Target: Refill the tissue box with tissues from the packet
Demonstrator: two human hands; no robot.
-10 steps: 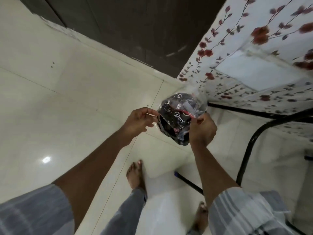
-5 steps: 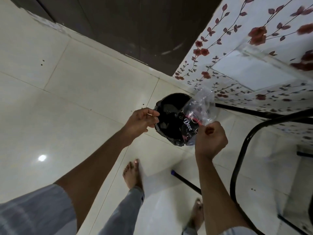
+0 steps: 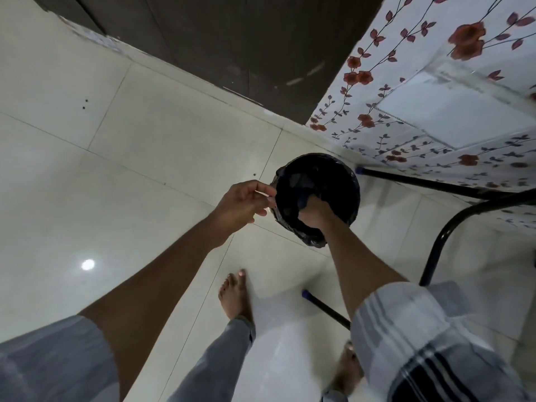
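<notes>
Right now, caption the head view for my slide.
Right hand reaches into black-lined round bin; left hand pinches its rim.

Head-worn view, steeply down, floorward

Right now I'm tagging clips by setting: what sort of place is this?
Probably a room in a home: glossy pale tiled floor, a floral-patterned tablecloth over a black metal-legged table, and a small black-lined waste bin beside it.
</notes>
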